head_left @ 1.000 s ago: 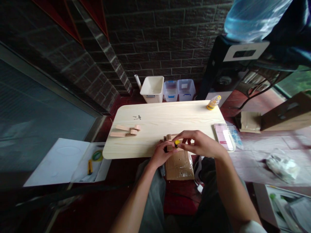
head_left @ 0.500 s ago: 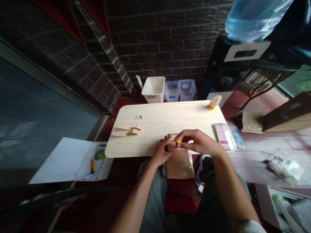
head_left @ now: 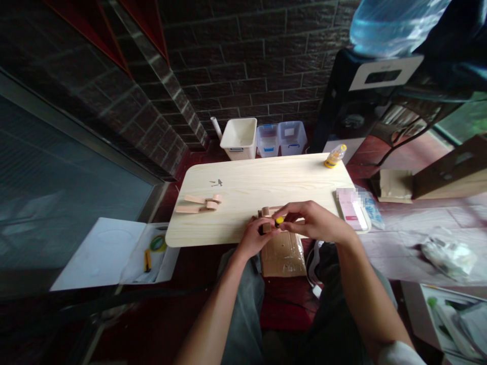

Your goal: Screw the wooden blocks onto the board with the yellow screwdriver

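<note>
At the table's near edge, my left hand [head_left: 258, 237] is closed around a small wooden assembly [head_left: 266, 211], made of light wooden strips and rounded blocks. My right hand [head_left: 310, 221] pinches what looks like a short screwdriver [head_left: 279, 221] with a yellow and black handle. It stands against the wood beside the left fingertips. Its tip is hidden. To the left lie two wooden strips with rounded ends [head_left: 201, 204], resembling the held wood. Beyond them is a small group of dark screw-like pieces [head_left: 216, 182], too small to make out well.
The pale wooden table [head_left: 247, 175] carries a clear bottle with yellow ends [head_left: 335, 156] and a phone [head_left: 350, 210] at right. Below the near edge is a cardboard box [head_left: 283, 255]. Plastic bins [head_left: 239, 137] and a water dispenser [head_left: 365, 91] stand behind. An open white box [head_left: 148, 253] sits left.
The yellow end of the screwdriver shows more fully between the right fingers, which have shifted slightly. The left hand keeps its hold on the wood. The whole view has moved a little.
</note>
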Tool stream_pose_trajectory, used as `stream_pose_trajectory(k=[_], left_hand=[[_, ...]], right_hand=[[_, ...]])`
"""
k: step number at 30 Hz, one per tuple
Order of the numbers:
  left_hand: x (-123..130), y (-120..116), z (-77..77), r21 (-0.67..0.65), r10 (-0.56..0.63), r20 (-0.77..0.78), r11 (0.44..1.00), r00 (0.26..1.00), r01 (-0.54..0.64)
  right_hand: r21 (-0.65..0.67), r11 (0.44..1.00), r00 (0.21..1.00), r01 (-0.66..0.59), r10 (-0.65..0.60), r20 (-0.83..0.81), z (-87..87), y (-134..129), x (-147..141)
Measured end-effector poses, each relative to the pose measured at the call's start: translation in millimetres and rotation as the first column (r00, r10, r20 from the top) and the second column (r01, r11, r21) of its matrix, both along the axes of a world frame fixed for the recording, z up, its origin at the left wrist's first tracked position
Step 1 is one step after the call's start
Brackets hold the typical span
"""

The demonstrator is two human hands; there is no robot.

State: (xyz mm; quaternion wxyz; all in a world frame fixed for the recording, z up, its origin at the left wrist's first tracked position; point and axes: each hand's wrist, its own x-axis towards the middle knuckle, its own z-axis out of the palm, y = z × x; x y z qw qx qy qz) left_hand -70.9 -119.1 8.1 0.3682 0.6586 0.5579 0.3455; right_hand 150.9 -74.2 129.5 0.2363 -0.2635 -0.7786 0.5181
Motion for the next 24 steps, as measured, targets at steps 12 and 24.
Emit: stream_pose_trajectory(k=[12, 24], left_hand=[[-0.4, -0.8, 0.4, 0.022, 0.008, -0.046, 1.000, 0.999, -0.007], [-0.4, -0.3, 0.6, 0.029, -0.004, -0.010, 1.000, 1.000, 0.004]], right_hand=[[-0.011, 1.000, 1.000, 0.024, -0.024, 0.015, 2.1, -1.1, 0.0], [-0.060, 0.998, 1.000, 0.006, -0.005, 0.011, 1.2, -1.1, -0.7]])
